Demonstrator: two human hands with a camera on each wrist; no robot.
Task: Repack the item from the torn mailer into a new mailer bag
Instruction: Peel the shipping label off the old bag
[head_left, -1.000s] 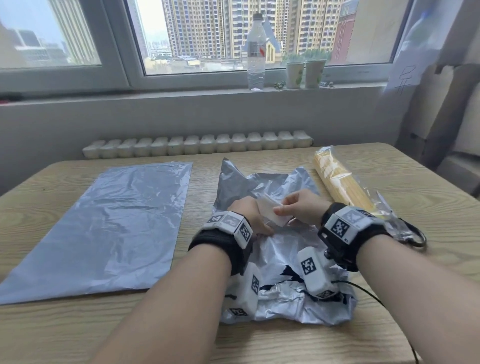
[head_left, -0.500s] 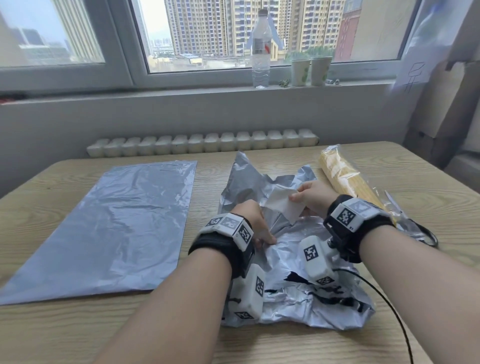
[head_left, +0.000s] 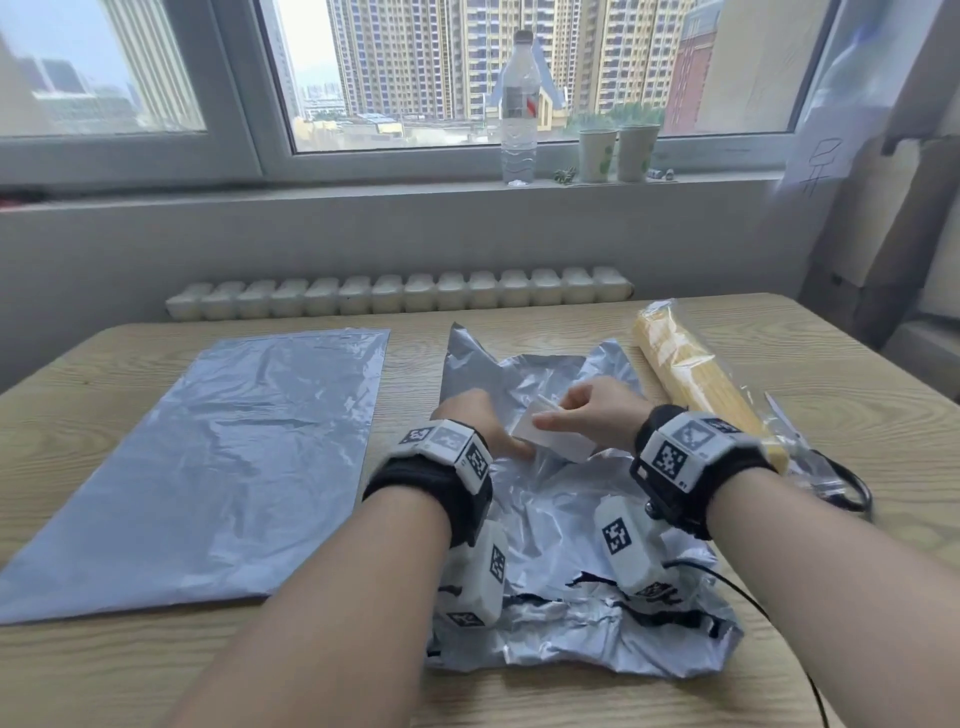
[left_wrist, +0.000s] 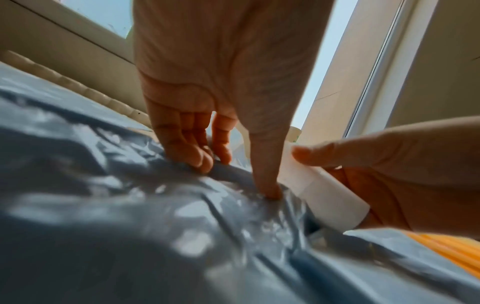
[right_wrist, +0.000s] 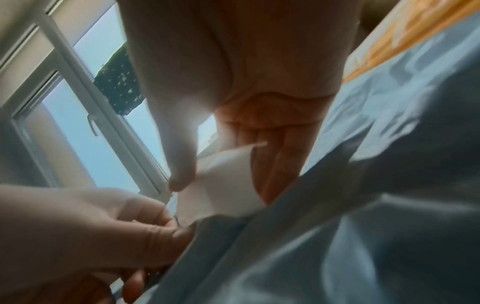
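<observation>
The torn mailer (head_left: 561, 525), crumpled silver-grey film, lies in the middle of the table. My left hand (head_left: 483, 426) holds it down, curled fingertips and thumb (left_wrist: 267, 185) digging into the film (left_wrist: 155, 205). My right hand (head_left: 597, 415) pinches a white label (head_left: 550, 436) between thumb and fingers, one end still at the mailer; it shows as white paper (right_wrist: 223, 185) in the right wrist view and as a white strip (left_wrist: 324, 197) in the left wrist view. The new mailer (head_left: 223, 452) lies flat on the left. A yellow pack in clear wrap (head_left: 696, 384) lies to the right.
Black scissor handles (head_left: 847, 483) lie beside the yellow pack's near end. A water bottle (head_left: 519, 104) and two paper cups (head_left: 618, 153) stand on the windowsill. The wooden table (head_left: 571, 691) ends just in front of me.
My right hand, which had lifted the white label up and away half a second ago, has come back down close to my left hand. The left hand stays on the torn mailer.
</observation>
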